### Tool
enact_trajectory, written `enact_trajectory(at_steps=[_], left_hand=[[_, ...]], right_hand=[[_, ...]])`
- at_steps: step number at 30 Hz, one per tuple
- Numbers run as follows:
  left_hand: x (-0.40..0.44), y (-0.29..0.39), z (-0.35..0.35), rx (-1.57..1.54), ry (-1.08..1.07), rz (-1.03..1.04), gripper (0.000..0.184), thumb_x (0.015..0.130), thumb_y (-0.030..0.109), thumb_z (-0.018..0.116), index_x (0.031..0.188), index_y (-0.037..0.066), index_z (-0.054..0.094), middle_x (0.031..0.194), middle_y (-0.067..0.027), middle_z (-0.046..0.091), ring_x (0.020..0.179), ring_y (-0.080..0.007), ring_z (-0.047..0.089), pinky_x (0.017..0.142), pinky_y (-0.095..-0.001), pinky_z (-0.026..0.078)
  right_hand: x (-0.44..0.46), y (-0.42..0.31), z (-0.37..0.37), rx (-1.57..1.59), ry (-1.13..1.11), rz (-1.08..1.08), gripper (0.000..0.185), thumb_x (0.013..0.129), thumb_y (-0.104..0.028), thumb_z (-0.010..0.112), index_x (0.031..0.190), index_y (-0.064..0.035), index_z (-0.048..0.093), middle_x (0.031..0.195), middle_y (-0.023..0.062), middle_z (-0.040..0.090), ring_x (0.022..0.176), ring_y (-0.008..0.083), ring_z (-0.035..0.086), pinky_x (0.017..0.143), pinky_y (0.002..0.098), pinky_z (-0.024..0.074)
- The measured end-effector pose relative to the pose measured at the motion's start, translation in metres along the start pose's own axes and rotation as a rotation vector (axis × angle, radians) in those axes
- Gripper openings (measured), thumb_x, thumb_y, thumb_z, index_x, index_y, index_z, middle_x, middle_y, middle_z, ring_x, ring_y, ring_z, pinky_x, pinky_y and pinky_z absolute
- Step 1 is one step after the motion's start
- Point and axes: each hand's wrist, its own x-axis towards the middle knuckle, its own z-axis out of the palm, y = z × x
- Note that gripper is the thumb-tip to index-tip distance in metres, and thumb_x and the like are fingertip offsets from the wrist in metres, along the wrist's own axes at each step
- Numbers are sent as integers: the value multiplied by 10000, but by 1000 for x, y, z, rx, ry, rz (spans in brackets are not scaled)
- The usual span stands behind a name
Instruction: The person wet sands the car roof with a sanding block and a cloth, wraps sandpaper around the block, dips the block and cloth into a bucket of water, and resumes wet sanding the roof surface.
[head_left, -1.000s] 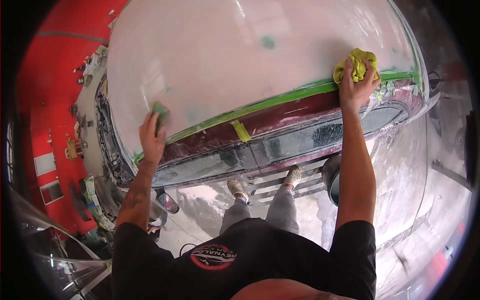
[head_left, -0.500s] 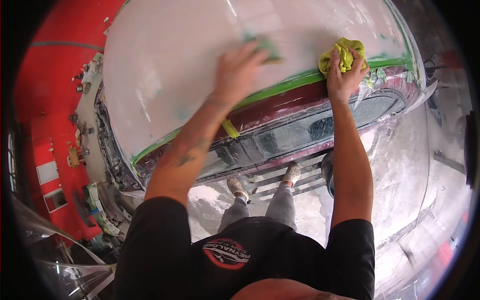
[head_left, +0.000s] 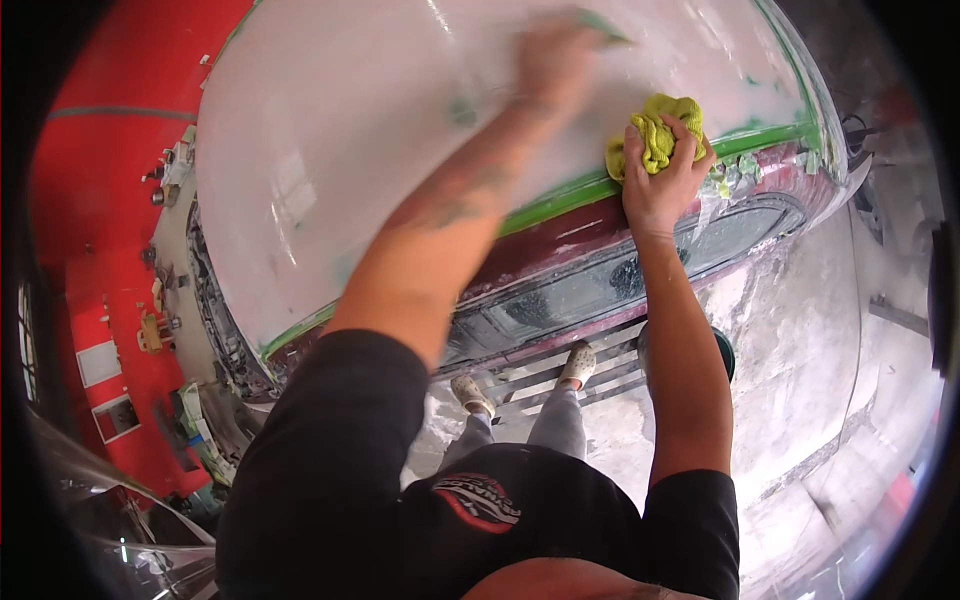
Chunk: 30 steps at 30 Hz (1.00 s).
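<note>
Well, from the head view I see the person leaning over a car's pale roof, both arms stretched out across it. The left hand is a blur on the far side, with a green pad poking out past it; I can't tell how those fingers sit. The right hand is clear enough: its fingers are bent and clamped on a crumpled yellow cloth, which lies at the roof's near edge, just by the green tape. Below that tape runs a maroon strip of bodywork, then the wet-looking side windows. Pale clogs stand beside the car, and a bucket shows partly behind the right forearm. Off to the left is a red wall.
</note>
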Motion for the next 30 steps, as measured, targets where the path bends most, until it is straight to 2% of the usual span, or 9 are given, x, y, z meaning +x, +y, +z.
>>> enact_trajectory(at_steps=[6, 13, 14, 17, 19, 23, 25, 28, 30], left_hand=[[42, -9, 33, -5, -146, 291, 305, 819, 173, 685, 1115, 247, 704, 1073, -42, 706, 902, -277, 677, 835, -433, 543], [-127, -331, -213, 171, -16, -508, 505, 917, 66, 517, 1401, 189, 594, 1184, -161, 706, 1036, -312, 689, 925, -376, 526], [-147, -337, -255, 318, -143, -857, 521, 917, 136, 537, 1423, 253, 572, 1187, -153, 708, 1067, -326, 682, 959, -394, 516], [-181, -379, -283, 900, -288, -1184, 523, 964, 317, 492, 1486, 326, 480, 1227, -120, 701, 1112, -345, 674, 995, -426, 510], [-152, -455, -250, 1012, -612, -1115, 530, 966, 327, 505, 1494, 333, 457, 1293, -85, 673, 1120, -319, 675, 973, -435, 525], [43, -385, -66, 472, -196, -541, 530, 931, 383, 562, 1458, 382, 502, 1287, -106, 670, 1114, -364, 651, 970, -456, 505], [144, -200, 8, 266, -68, -366, 247, 938, 235, 539, 1099, 184, 719, 1105, -113, 714, 1040, -355, 647, 900, -497, 500], [177, -87, 179, 26, -83, -39, 300, 953, 339, 499, 1060, 209, 749, 1156, -51, 712, 1139, -289, 614, 952, -546, 467], [175, -59, 161, -3, -244, -6, 290, 953, 289, 496, 1101, 198, 728, 1228, -20, 688, 1220, -265, 569, 983, -532, 450]], right_hand=[[-1, -1, -2, -13, -25, -9, 473, 804, -281, 815, 1207, -129, 620, 1202, 208, 520, 1194, 402, 478, 988, 476, 428], [-1, -4, -7, -75, -94, -8, 445, 806, -270, 812, 1189, -128, 634, 1233, 228, 484, 1176, 405, 491, 987, 483, 424], [0, -2, -6, -99, -101, -19, 443, 806, -266, 812, 1187, -127, 635, 1237, 231, 485, 1173, 410, 492, 987, 487, 423], [0, -6, -9, -94, -113, -17, 449, 800, -247, 816, 1191, -121, 635, 1245, 240, 487, 1170, 421, 491, 985, 493, 423], [0, -6, -7, -84, -144, -15, 456, 796, -223, 816, 1197, -108, 632, 1251, 250, 487, 1198, 426, 474, 992, 495, 423], [2, -9, -9, -136, -192, -60, 456, 803, -180, 798, 1207, -68, 617, 1210, 228, 531, 1232, 419, 431, 1015, 498, 408], [1, -7, -7, -154, -193, -76, 460, 801, -174, 797, 1207, -59, 614, 1205, 214, 541, 1226, 417, 426, 1022, 502, 398], [1, -7, -9, -181, -188, -91, 443, 809, -138, 775, 1209, -47, 608, 1205, 197, 545, 1215, 403, 410, 1036, 511, 373], [-1, -4, -7, -152, -173, -76, 437, 818, -139, 767, 1215, -57, 604, 1203, 204, 535, 1217, 398, 411, 1038, 507, 375]])
